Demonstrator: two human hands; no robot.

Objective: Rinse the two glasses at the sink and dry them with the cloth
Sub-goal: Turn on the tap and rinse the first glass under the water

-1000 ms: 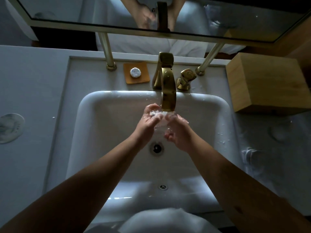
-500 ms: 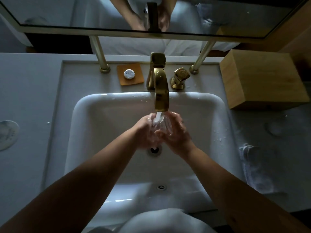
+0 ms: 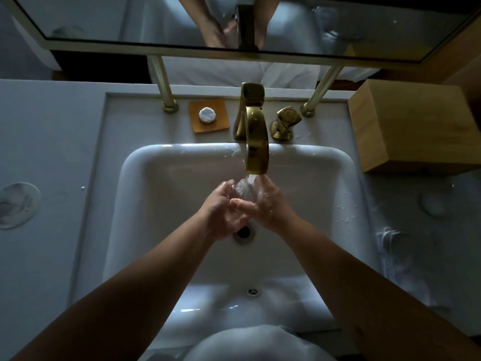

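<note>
Glass under running faucet, gripped by left hand and right hand; rinsing underway, drying not begun.

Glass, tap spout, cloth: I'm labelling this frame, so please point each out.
Glass [image 3: 243, 190]: head view, its clear wall between the hands.
Tap spout [image 3: 257, 149]: head view, curved brass top.
Cloth [image 3: 398, 256]: head view, crumpled white folds.
</note>
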